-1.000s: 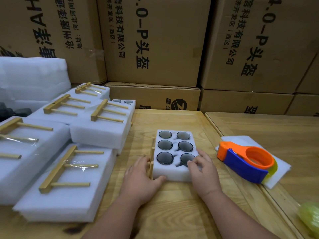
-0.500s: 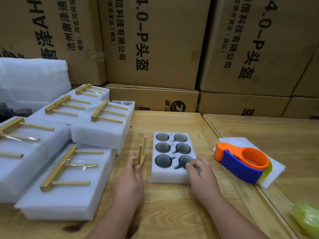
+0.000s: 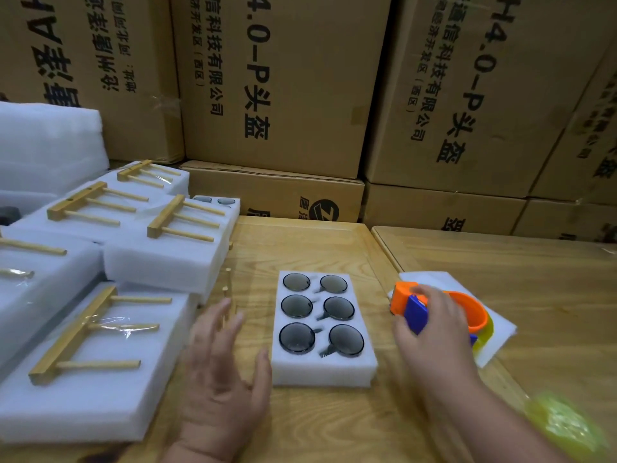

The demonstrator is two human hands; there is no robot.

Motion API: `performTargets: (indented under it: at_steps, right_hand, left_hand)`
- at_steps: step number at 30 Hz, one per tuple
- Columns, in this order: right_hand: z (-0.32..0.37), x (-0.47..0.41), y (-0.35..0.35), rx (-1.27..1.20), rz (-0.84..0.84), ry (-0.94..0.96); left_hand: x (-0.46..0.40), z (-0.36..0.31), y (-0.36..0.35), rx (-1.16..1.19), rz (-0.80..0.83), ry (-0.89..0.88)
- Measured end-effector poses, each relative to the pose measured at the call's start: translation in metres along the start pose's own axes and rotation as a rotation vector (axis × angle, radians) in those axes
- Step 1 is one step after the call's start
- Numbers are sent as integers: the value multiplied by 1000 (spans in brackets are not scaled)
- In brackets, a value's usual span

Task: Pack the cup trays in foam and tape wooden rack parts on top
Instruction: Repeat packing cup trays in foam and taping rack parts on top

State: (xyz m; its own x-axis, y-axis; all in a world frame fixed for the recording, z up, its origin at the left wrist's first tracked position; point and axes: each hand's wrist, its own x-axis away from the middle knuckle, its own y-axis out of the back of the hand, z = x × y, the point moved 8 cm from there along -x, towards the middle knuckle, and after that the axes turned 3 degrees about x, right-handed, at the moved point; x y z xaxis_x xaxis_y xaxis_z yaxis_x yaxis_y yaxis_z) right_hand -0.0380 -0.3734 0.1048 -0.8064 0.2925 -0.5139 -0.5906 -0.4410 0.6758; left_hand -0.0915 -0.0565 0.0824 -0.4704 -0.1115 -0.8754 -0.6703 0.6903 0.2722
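From the head camera, a white foam tray (image 3: 323,329) holding six dark glass cups in two columns lies uncovered on the wooden table (image 3: 307,248), between the two hands. The left hand (image 3: 222,362) hovers just left of the tray, fingers spread and straight, holding nothing; thin wooden pegs (image 3: 227,289) stand up just past its fingertips, though how they are joined below is hidden. The right hand (image 3: 430,329) curls over the orange and blue tape dispenser (image 3: 434,309), which rests on a white foam sheet (image 3: 494,325) to the right of the tray. To the left, finished foam packs (image 3: 100,396) are stacked with wooden rack parts (image 3: 83,332) taped on top. The foam likely weighs almost nothing and dents under a pinch, so the tray is best taken by its long side walls with flat fingers; the cups look fragile and loose in their pockets, so keep it level. The rack parts seem stiff and light, easiest held by the crossbar
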Motion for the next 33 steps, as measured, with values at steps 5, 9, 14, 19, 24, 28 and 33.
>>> performTargets:
  at_steps: [5, 9, 14, 19, 24, 28, 33]
  right_hand:
    - [-57, -41, -4, 586, 342, -151]
    - [-73, -46, -7, 636, 371, -74]
    - [-47, -44, 4, 612, 154, 76]
    - [-10, -34, 6, 681, 51, 200]
    - [4, -18, -10, 661, 151, 268]
    - [6, -2, -28, 696, 271, 273]
    - [-7, -23, -14, 613, 210, 129]
  left_hand:
    - [14, -30, -34, 77, 332, -244]
    - [21, -22, -47, 22, 448, -144]
    - [21, -18, -48, 34, 474, -129]
    - [20, -18, -47, 33, 457, -138]
    - [17, -22, -46, 49, 422, -195]
    - [16, -23, -45, 51, 411, -209]
    - [17, -22, -47, 51, 423, -205]
